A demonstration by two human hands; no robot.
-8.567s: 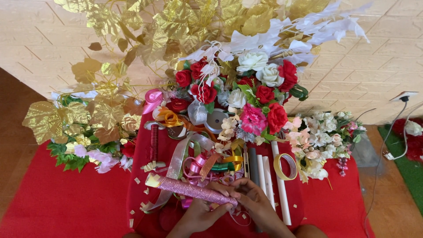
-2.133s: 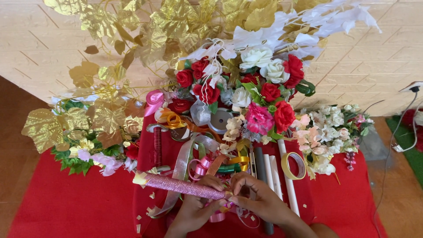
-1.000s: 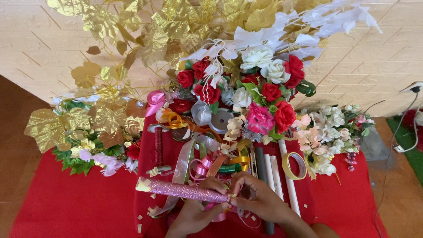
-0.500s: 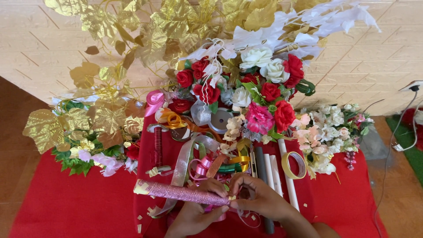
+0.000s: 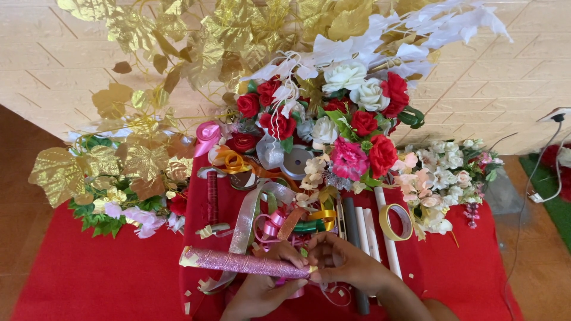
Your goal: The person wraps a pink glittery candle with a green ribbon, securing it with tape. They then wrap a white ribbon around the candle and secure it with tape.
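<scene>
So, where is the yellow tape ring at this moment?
In the head view, the yellow tape ring lies on the red cloth right of centre, over the white sticks, just below the pale flowers and above the right hand.

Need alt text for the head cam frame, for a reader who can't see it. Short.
Two bare hands, left hand and right hand, hold a pink glitter-wrapped stick lying sideways over a red cloth. Behind it lie curled ribbons, a roll of tape, white rods, red and white artificial roses and gold leaves.
</scene>
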